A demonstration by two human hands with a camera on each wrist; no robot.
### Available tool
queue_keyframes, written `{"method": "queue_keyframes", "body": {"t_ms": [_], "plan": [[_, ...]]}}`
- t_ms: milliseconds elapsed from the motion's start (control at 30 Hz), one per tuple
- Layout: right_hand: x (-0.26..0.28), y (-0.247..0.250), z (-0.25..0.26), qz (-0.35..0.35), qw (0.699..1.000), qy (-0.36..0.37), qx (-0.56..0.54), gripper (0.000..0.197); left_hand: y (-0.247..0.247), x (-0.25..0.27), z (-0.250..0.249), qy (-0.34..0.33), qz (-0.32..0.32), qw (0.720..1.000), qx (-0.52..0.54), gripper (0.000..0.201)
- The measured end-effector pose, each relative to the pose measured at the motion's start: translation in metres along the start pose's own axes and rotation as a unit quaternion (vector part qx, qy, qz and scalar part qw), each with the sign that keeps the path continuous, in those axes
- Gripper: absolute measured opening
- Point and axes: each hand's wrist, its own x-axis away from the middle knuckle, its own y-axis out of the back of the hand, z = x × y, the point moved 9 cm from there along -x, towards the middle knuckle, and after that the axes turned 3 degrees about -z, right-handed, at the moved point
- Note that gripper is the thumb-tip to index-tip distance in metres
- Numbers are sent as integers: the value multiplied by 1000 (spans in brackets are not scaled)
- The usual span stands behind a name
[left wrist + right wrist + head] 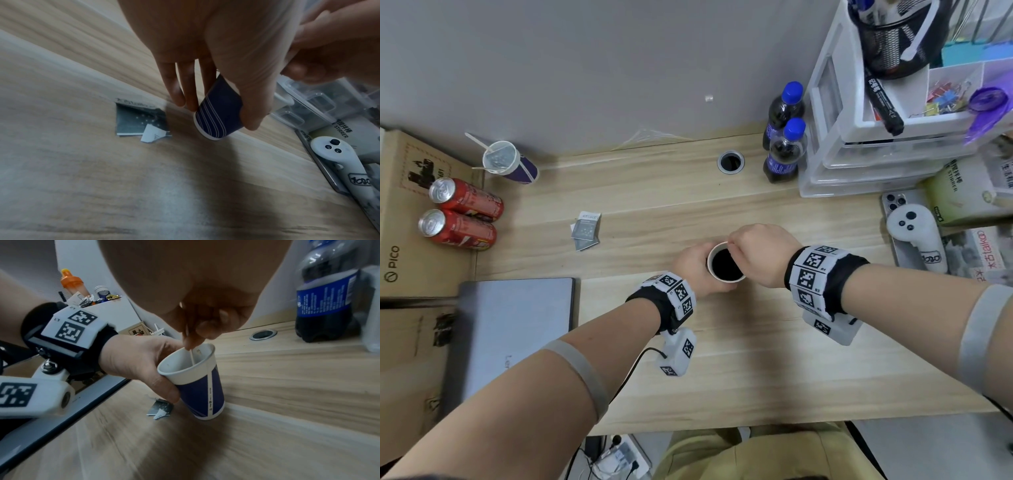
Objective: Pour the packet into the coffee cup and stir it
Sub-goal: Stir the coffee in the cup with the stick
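Worktop (722, 342): carries the cup at centre.
Coffee cup (197, 382): upright, dark coffee inside, left hand (693, 269) wrapped round it.
Packet (585, 229): torn, lying aside; pouring looks done.
Stirrer (193, 357): pinched by right hand (760, 253), dipped in; stirring likely unfinished.

Matt paper cup (197, 381) (smooth white inside), pale wood-grain table (722, 359), glossy plastic bottles (786, 150), shiny metal cans (465, 198)

both forearms reach forward over the desk, each wrist wrapped in a black band with white marker tiles. the left hand (693, 265) curls round the side of the paper cup (197, 378), thumb on its near wall. the right hand (758, 251) hangs above the rim, fingertips (190, 344) pinching a thin white stirrer (193, 356) downward.
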Motion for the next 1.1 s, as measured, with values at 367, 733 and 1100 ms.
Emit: {"method": "queue_keyframes", "body": {"t_ms": [367, 733, 1100], "plan": [[-3, 3, -1, -11, 1000, -23, 3, 25, 1, 1, 0, 18, 12, 999, -24, 47], [-3, 0, -6, -15, 999, -31, -9, 25, 0, 2, -3, 13, 13, 999, -32, 43], [-1, 2, -3, -20, 1000, -14, 16, 23, 1, 4, -3, 17, 7, 1000, -12, 49]]}}
